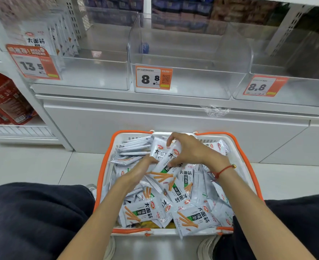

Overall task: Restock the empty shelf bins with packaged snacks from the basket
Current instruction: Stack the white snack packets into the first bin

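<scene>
reaching into the white plastic basket with orange rim and handles [106, 166] at six o'clock, both hands work a bundle of grey-white snack packets printed with orange sticks [163, 156]. the right hand [190, 151] has its grip curled over the bundle's top, thumb underneath. the left hand [140, 169] presses against the bundle's nine o'clock side; whether its grip is clenched i cannot tell. more loose packets [190, 216] fill the basket. at twelve o'clock sits a clear plastic shelf bin [192, 59] with an orange price tag reading 8.8 [153, 77].
</scene>
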